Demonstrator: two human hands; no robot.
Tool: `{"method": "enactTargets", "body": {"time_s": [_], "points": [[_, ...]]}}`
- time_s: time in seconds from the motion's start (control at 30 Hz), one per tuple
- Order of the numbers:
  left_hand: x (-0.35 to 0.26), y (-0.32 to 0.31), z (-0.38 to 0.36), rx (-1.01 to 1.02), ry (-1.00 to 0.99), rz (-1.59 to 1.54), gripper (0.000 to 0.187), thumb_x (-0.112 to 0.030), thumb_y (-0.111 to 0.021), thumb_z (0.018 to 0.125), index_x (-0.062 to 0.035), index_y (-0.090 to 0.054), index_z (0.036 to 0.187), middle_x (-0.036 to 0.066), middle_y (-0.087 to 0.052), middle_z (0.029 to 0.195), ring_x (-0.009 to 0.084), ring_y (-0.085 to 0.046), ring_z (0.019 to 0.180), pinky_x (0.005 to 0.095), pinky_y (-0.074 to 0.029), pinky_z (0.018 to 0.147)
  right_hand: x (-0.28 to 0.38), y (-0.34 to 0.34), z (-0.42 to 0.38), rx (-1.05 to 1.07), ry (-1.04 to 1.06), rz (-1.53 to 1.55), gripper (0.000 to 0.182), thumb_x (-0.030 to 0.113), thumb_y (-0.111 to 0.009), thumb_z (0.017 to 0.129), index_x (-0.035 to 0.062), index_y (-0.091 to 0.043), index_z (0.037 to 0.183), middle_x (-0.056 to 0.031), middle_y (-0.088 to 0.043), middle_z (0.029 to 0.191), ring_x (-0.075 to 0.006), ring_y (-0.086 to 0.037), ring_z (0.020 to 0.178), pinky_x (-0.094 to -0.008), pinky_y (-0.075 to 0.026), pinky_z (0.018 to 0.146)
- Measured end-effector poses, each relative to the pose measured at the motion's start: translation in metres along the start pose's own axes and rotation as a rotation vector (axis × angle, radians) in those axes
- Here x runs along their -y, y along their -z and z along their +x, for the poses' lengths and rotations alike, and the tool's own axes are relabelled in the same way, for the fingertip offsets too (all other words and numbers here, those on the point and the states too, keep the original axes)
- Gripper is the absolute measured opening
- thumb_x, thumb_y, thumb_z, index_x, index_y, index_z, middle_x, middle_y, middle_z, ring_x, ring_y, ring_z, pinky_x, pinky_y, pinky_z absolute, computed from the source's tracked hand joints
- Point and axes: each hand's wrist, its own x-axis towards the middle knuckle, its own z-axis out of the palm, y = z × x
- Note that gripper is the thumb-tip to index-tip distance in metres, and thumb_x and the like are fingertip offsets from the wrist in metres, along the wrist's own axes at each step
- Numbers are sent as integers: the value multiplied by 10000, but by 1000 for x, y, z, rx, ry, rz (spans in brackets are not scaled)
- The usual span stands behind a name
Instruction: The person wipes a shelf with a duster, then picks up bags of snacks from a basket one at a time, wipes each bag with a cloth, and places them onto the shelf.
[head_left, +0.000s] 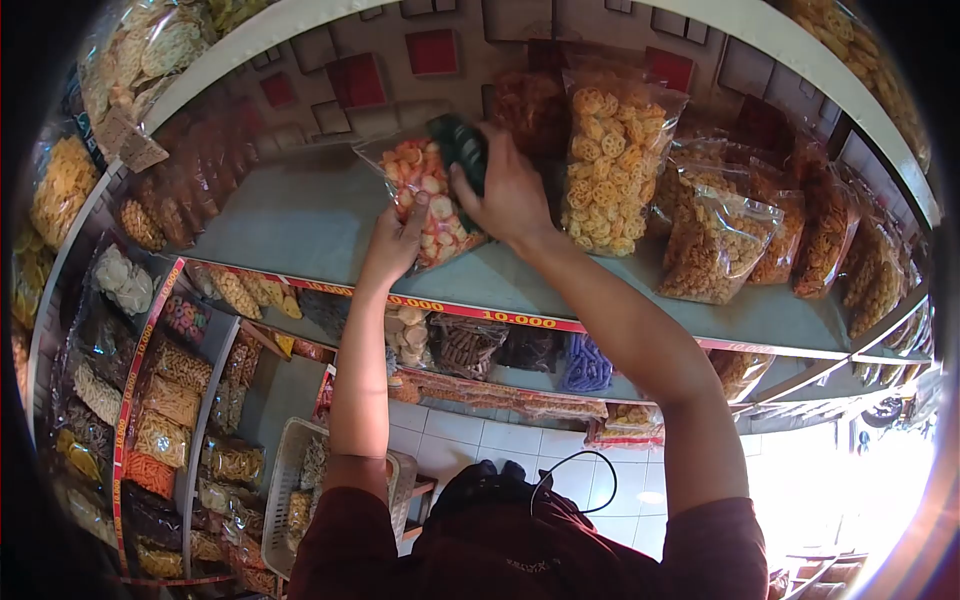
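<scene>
1. Head view: both arms reach up to a grey shelf [290, 225] fixed to a wall with red and grey squares.
2. The left hand [395, 245] grips the lower left side of a clear bag of pink and white crackers [425, 190], fingers closed on the plastic with the thumb on its front.
3. The right hand [510, 190] clamps the same bag from its right side, fingers curled over the dark green header [465, 150] at the bag's top.
4. The bag of pink and white crackers stands tilted near the middle of the shelf, its bottom close to the front edge (whether it rests on the board or is lifted, I cannot tell).
5. Just beside the right hand stands a taller bag of yellow ring snacks [610, 165], upright, with a dark brown bag [525, 105] behind the hand.
6. Toward the right end of the shelf more bags of orange and golden snacks [715, 245] lean against each other.
7. At the left end of the shelf dark brown packets [195, 175] are lined up along the back.
8. The shelf's front edge carries a red price strip [500, 312] reading 10.000.
9. Below, a lower shelf holds further packets, among them a blue one [585, 365], and a white basket [290, 470] of bags stands over a white tiled floor.
</scene>
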Motion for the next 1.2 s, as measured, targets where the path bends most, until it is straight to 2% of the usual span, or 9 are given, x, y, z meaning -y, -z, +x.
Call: {"method": "enactTargets", "body": {"time_s": [0.07,0.17,0.37,0.6,0.7,0.8,0.9,1.1,1.2], "points": [[12,5,3,28,-16,68,468,-434,-521,1024,26,-600,1058,58,-659,885,118,-557,832,307,-477,791,9,5,-5,102,184,-1,574,295,-647,881,39,-450,1355,-206,-562,1122,-406,-625,948,-476,-528,816],[10,9,5,86,12,111,494,-443,-482,1038,29,-595,1130,79,-670,970,129,-568,896,302,-470,840,11,4,-4,214,280,-50,596,318,-631,891,76,-445,1402,-211,-534,1175,-414,-625,948,-478,-534,813],[1,1,1,58,-42,17,491,-426,-515,1028,31,-580,1194,115,-695,1046,144,-608,960,311,-478,880,-3,2,-1,43,-242,-157,530,337,-605,912,98,-493,1372,-208,-518,1201,-410,-628,947,-479,-540,806],[4,7,4,78,13,69,490,-425,-546,1015,36,-585,1177,127,-704,1035,146,-623,970,317,-487,877,4,9,-10,230,218,-94,539,332,-603,913,110,-479,1389,-205,-500,1204,-399,-638,929,-478,-547,810],[6,7,6,85,42,68,482,-417,-548,1014,37,-590,1169,139,-706,1032,152,-631,979,319,-487,876,10,16,-7,270,110,9,526,332,-597,920,96,-482,1377,-209,-489,1237,-412,-635,955,-494,-546,808],[2,2,2,27,-40,57,492,-422,-550,1011,40,-595,1172,156,-708,1037,165,-641,986,326,-485,878,-5,8,-7,110,-175,10,515,333,-586,931,82,-477,1367,-224,-473,1258,-434,-630,966,-507,-544,802],[2,2,2,46,-36,71,507,-431,-550,1008,46,-597,1172,166,-707,1044,180,-647,993,334,-485,881,-23,-3,-11,0,-285,-14,510,335,-573,940,71,-468,1364,-238,-472,1254,-448,-626,975,-512,-543,798],[11,3,6,49,-81,55,520,-437,-507,1031,55,-588,1179,113,-679,1092,146,-584,1012,311,-457,914,9,15,-12,279,46,-21,526,333,-577,936,104,-462,1395,-223,-487,1241,-415,-627,961,-503,-544,803],[11,7,6,82,-39,86,512,-429,-498,1036,50,-572,1199,117,-678,1097,146,-585,1019,311,-454,921,8,6,-12,206,262,38,534,331,-588,929,120,-471,1405,-214,-493,1223,-404,-625,945,-494,-545,800]]}}
